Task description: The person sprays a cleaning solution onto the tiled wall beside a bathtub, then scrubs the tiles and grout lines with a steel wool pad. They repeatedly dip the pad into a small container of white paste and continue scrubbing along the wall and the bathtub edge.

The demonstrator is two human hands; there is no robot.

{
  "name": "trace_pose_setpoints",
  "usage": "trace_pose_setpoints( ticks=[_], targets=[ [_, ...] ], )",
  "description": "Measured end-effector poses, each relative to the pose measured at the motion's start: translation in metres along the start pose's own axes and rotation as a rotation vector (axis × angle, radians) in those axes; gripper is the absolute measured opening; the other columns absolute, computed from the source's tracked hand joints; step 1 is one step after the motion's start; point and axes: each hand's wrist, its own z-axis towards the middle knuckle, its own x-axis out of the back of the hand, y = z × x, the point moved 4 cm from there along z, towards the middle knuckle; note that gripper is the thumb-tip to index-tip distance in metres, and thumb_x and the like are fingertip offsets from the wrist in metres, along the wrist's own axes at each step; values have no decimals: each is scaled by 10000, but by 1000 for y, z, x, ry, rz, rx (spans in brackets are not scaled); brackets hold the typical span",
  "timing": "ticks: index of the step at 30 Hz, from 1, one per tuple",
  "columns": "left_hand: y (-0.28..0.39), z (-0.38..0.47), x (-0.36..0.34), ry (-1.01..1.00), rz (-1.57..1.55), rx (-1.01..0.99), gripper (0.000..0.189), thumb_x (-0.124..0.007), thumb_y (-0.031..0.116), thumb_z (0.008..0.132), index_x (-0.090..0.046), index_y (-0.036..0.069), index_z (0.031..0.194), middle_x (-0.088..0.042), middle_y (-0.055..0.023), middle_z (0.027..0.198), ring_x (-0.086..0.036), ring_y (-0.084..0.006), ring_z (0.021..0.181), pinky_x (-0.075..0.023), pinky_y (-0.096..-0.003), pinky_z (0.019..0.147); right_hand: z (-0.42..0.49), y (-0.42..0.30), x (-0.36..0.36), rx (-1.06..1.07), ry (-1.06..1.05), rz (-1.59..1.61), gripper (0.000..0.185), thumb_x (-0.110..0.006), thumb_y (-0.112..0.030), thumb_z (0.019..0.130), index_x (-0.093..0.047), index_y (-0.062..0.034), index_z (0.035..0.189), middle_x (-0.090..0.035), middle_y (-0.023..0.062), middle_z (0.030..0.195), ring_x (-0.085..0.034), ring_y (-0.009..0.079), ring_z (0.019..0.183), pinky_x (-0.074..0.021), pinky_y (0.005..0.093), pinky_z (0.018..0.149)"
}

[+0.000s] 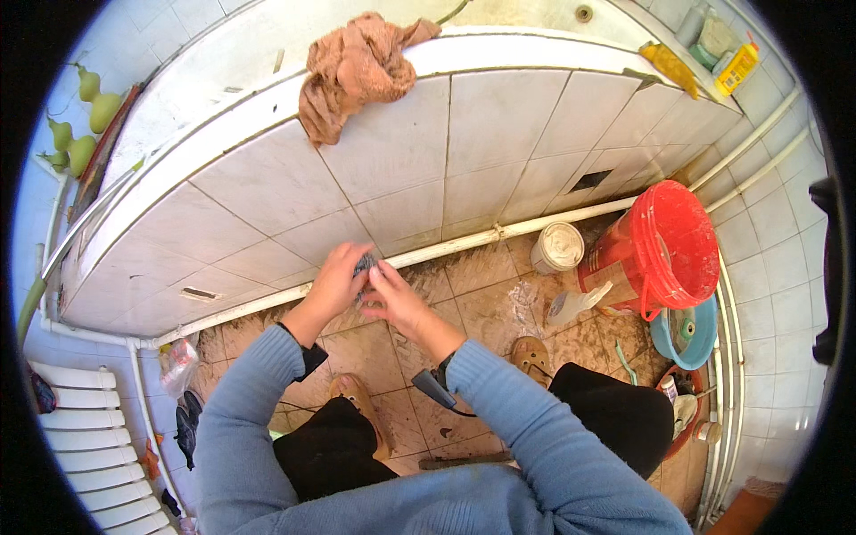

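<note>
Close together in front of the tiled side of the bathtub, my left hand and my right hand hold a small dark grey, mesh-like pad between them. My fingers hide part of it. My left fingers wrap its left side, while my right thumb and fingers touch its right side. Above the hands, a brown cloth hangs over the tub's white rim. A white pipe runs along the foot of the tiled side, just behind my hands.
To the right stand a tub of pale paste, a clear spray bottle, a red bucket and a blue basin. A yellow bottle sits at the upper right corner. A white radiator is at lower left, near dark gloves.
</note>
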Motion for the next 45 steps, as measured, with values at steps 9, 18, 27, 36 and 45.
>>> trace_pose_setpoints(
  ticks=[9, 18, 27, 36, 45],
  targets=[
    [98, 31, 45, -163, -537, 193, 553, -469, 299, 997, -323, 39, 1463, -341, -223, 1491, -342, -312, 1379, -283, -372, 1124, -50, -107, 10, 120, 38, -51, 391, -626, -188, 926, -455, -208, 1277, -556, 15, 1163, -537, 160, 1051, -479, 370, 779],
    [166, -18, 153, 468, 124, -92, 467, -634, 161, 876, -502, 40, 1308, -411, -226, 1438, -398, -381, 1326, -339, -432, 1091, -102, -255, 78, 464, 471, -420, 434, -538, -214, 951, -398, -214, 1361, -556, 22, 1213, -559, 157, 976, -450, 352, 708],
    [89, -51, 215, 1001, 384, 155, 539, -602, 74, 839, -448, 8, 1352, -362, -209, 1472, -384, -388, 1315, -345, -445, 1074, -90, -326, 95, 978, 868, -602, 481, -566, -182, 942, -423, -95, 1392, -456, 173, 1241, -545, 280, 1025, -495, 393, 852],
    [58, -44, 211, 894, 440, 208, 656, -655, 57, 788, -403, 11, 1392, -310, -203, 1508, -348, -407, 1328, -327, -459, 1092, -38, -255, -31, 1502, 1174, -1141, 504, -621, -73, 825, -530, -72, 1320, -459, 168, 1243, -440, 334, 1138, -314, 501, 994],
    [62, -47, 216, 822, 476, 205, 696, -672, 49, 769, -384, -1, 1401, -299, -212, 1513, -321, -418, 1349, -337, -446, 1100, 27, -125, -60, 1410, 474, -1523, 379, -559, 10, 770, -633, -137, 1111, -534, 119, 1098, -479, 338, 1020, -425, 441, 903]
  ],
)
